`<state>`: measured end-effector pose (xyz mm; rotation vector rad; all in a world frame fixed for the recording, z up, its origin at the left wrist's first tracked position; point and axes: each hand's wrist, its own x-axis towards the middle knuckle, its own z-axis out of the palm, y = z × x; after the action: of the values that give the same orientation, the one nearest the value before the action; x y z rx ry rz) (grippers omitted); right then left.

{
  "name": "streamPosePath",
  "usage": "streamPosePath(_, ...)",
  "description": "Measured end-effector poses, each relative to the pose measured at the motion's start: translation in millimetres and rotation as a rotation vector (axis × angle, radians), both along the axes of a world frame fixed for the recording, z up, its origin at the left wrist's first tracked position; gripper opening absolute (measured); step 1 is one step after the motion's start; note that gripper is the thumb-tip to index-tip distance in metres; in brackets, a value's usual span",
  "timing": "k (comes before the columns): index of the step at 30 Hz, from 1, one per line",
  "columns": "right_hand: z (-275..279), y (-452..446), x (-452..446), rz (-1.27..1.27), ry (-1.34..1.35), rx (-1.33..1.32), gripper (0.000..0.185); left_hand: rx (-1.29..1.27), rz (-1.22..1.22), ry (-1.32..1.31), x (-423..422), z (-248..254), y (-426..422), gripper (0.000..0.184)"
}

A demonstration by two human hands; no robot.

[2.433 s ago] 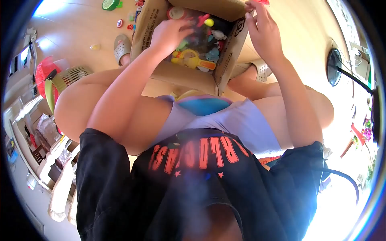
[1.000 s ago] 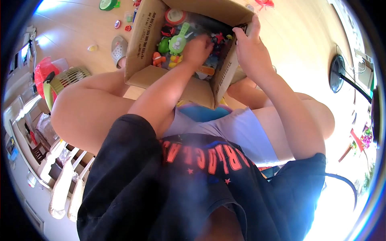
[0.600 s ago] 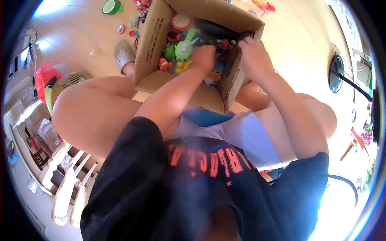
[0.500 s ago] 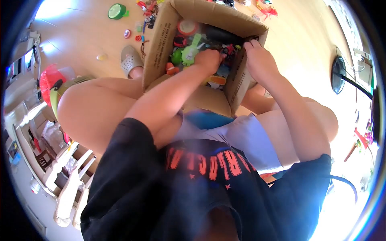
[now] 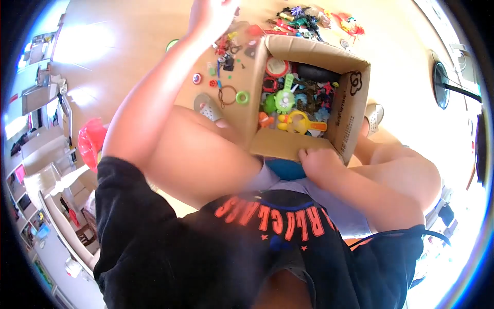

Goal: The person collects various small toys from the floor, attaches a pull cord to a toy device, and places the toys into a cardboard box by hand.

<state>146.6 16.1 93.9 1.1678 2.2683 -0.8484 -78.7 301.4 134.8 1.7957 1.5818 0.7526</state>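
A cardboard box (image 5: 355, 110) full of small toys stands in front of me, between my legs. My right hand (image 5: 321, 162) grips its near wall, fingers hooked over the top edge. My left hand (image 5: 213, 18) is raised far left, beyond the box, over the floor; it is blurred and partly cut off, so its fingers and anything in them are unclear. Inside the box lie a green toy with a handle (image 5: 284, 99), a yellow round toy with a handle (image 5: 301, 122), an orange toy (image 5: 265, 120) and a red-rimmed round piece (image 5: 277, 67). Several darker pieces fill the rest.
A pile of colourful toys (image 5: 303, 23) lies on the floor past the box. Left of it are small loose pieces, a green ring (image 5: 242, 97) and a brown loop (image 5: 227, 96). A red plastic bag (image 5: 91, 141) is beside my left leg; a round black stand base (image 5: 440, 86) is at right.
My left hand has come out of the box and swung up and left. My right hand has moved from the right wall to the near wall. The box appears lower and farther right in view.
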Motion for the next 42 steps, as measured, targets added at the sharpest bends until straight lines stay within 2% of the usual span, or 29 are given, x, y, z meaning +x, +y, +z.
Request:
streamPosePath(2, -5, -8, -19, -0.020, 0.006, 0.005, 0.023, 0.124, -0.030, -0.225, -20, -53, 56, 0.015)
streamPosePath(5, -11, -2, -33, -0.066, -0.065, -0.015, 0.023, 0.332, -0.336, 0.354, -33, -63, 78, 0.014)
streamPosePath(6, -7, 4, -41, -0.088, -0.085, -0.056, 0.025, 0.287, -0.522, 0.467, -46, -84, 90, 0.014)
streamPosePath(8, -3, 4, -53, -0.083, -0.074, -0.081, 0.032, 0.095, -0.479, 0.505, -54, -135, 100, 0.015)
streamPosePath(9, -2, 2, -59, -0.056, -0.044, -0.059, 0.036, 0.163, -0.524, 0.494, -61, -160, 99, 0.016)
streamPosePath(10, 1, -2, -66, -0.031, -0.010, -0.039, 0.041, -0.058, -0.541, 0.545, -64, -180, 97, 0.018)
streamPosePath(11, 8, -3, -72, -0.053, -0.044, -0.079, 0.042, -0.282, -0.503, 0.410, -69, -195, 87, 0.019)
streamPosePath(12, 15, 2, -77, -0.073, -0.080, -0.107, 0.044, -0.048, -0.743, 0.665, -68, -195, 76, 0.020)
streamPosePath(13, 19, 5, -80, -0.097, -0.116, -0.136, 0.045, -0.230, -0.872, 0.797, -66, -189, 70, 0.020)
streamPosePath(16, 10, -1, -82, -0.083, -0.113, -0.027, 0.046, -0.207, -0.999, 0.825, -64, -226, 67, 0.020)
streamPosePath(19, -7, 12, -95, -0.040, -0.171, -0.159, 0.044, -0.143, -0.740, 0.614, -36, -258, 70, 0.018)
streamPosePath(22, -32, 4, -104, -0.074, -0.162, 0.003, 0.039, -0.204, -0.613, 0.458, -11, -287, 76, 0.018)
streamPosePath(27, -36, 5, -103, -0.081, -0.150, 0.000, 0.034, 0.096, -1.059, 0.357, 7, -292, 80, 0.017)
streamPosePath(30, -39, 7, -101, -0.070, -0.158, 0.006, 0.034, 0.243, -1.190, 0.353, 13, -301, 84, 0.019)
streamPosePath(34, -34, 6, -103, -0.109, -0.158, -0.013, 0.035, 0.106, -1.228, 0.474, 17, -286, 89, 0.028)
streamPosePath(35, -32, 8, -102, -0.103, -0.164, 0.010, 0.035, 0.155, -1.224, 0.387, 13, -289, 90, 0.035)
streamPosePath(39, -30, 9, -100, -0.092, -0.142, 0.050, 0.029, 0.262, -1.249, 0.318, -5, -299, 95, 0.030)
streamPosePath(42, -34, 9, -93, -0.108, -0.080, 0.045, 0.023, 0.267, -1.173, 0.530, -2, -301, 97, 0.022)
